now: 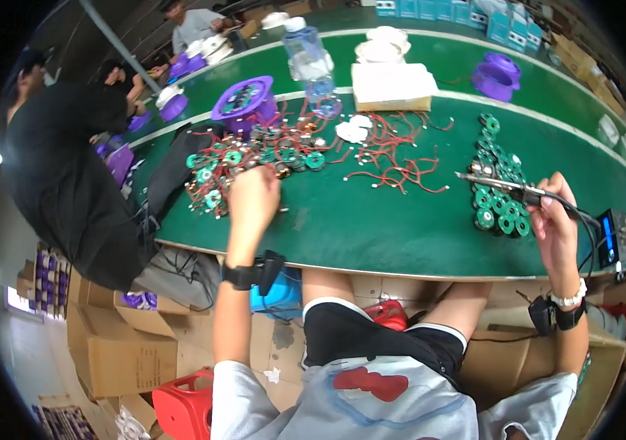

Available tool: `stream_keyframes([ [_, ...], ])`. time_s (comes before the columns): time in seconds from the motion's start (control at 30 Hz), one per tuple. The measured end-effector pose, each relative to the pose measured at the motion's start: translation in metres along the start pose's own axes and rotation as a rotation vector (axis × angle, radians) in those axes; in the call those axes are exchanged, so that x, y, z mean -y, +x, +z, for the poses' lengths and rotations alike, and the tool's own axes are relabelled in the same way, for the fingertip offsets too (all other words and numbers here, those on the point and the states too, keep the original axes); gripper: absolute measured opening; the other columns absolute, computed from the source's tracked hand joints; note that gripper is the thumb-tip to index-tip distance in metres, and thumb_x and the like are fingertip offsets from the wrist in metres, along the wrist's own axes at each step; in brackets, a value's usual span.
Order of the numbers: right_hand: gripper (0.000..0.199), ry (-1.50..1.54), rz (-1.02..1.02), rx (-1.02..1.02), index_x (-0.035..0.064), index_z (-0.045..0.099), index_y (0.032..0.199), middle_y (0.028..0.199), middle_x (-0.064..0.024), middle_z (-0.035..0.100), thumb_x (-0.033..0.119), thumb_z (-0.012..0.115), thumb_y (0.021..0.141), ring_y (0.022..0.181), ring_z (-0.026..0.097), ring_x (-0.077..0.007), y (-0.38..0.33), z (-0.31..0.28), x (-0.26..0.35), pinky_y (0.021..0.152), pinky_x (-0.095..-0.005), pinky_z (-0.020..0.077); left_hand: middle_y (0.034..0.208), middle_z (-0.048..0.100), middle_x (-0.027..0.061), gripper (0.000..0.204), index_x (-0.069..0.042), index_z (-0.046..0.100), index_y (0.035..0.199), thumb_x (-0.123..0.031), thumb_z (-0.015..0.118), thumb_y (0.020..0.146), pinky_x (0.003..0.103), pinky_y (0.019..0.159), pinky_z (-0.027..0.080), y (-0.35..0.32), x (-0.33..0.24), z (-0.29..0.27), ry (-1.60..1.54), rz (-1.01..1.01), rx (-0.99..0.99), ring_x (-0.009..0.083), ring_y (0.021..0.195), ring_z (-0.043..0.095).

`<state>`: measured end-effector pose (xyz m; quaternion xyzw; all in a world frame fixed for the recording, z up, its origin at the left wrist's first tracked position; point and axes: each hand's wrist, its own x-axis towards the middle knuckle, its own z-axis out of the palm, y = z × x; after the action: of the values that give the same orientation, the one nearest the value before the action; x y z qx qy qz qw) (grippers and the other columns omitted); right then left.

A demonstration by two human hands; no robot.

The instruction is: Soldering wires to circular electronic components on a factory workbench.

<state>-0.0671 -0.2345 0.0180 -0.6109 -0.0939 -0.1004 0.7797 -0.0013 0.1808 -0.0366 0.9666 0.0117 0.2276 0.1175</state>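
Note:
My right hand (556, 213) grips a soldering iron (512, 189), its metal tip pointing left above a cluster of small round green-and-metal parts (507, 210) on the table's right side. At the left, my left hand (255, 189) is at the near edge of a heap of similar round parts (315, 160) mixed with red wires. Its fingers are curled into the heap; what they hold, if anything, is hidden. Loose red wires (408, 172) lie between the two groups, beside a crumpled white piece (354, 130).
Behind the heap stand a purple bowl (254, 110) of parts, a plastic bottle (310, 62) and a white box (393, 88). A soldering station (619, 238) sits at the right edge. A person in black (71, 161) is close on the left; others work farther back.

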Motion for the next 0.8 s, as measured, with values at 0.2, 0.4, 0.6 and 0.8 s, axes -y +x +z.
stream_keyframes([
  [0.2, 0.01, -0.04, 0.054, -0.029, 0.0054, 0.042, 0.076, 0.07, -0.0062, 0.05, 0.006, 0.052, 0.077, 0.045, 0.042, -0.0053, 0.0, -0.006, -0.006, 0.035, -0.0165, 0.0301, 0.059, 0.055, 0.0041, 0.017, -0.001, 0.058, 0.071, -0.014, 0.052, 0.079, 0.025, 0.045, 0.037, 0.023, 0.015, -0.031, -0.509, -0.084, 0.099, 0.0101, 0.047, 0.046],
  [0.4, 0.009, -0.016, 0.055, -0.03, 0.0063, 0.043, 0.076, 0.069, -0.0056, 0.051, 0.004, 0.051, 0.077, 0.047, 0.045, -0.0054, 0.002, -0.01, -0.007, 0.037, -0.0157, 0.031, 0.056, 0.044, -0.006, 0.014, -0.003, 0.055, 0.077, -0.013, 0.049, 0.084, 0.014, 0.039, 0.023, 0.034, -0.007, -0.052, -1.003, -0.153, 0.198, 0.0, 0.045, 0.035],
  [0.6, 0.009, -0.056, -0.017, -0.067, 0.0073, 0.043, 0.074, 0.066, -0.0057, 0.054, 0.006, 0.051, 0.078, 0.046, 0.045, -0.0043, 0.006, -0.019, -0.005, 0.037, -0.0146, 0.0312, 0.062, 0.048, -0.0046, 0.013, -0.003, 0.055, 0.075, -0.012, 0.049, 0.082, 0.016, 0.041, 0.025, 0.031, -0.058, -0.067, -0.984, 0.046, 0.477, -0.0001, 0.049, 0.035],
  [0.8, 0.009, -0.073, 0.05, -0.078, 0.0067, 0.044, 0.075, 0.066, -0.0065, 0.054, 0.005, 0.052, 0.077, 0.046, 0.046, -0.005, 0.003, -0.008, -0.01, 0.038, -0.0158, 0.0345, 0.063, 0.049, -0.0044, 0.008, -0.004, 0.054, 0.076, -0.009, 0.048, 0.079, 0.015, 0.041, 0.026, 0.019, -0.121, -0.033, -1.034, 0.228, 0.665, 0.0004, 0.05, 0.035],
])
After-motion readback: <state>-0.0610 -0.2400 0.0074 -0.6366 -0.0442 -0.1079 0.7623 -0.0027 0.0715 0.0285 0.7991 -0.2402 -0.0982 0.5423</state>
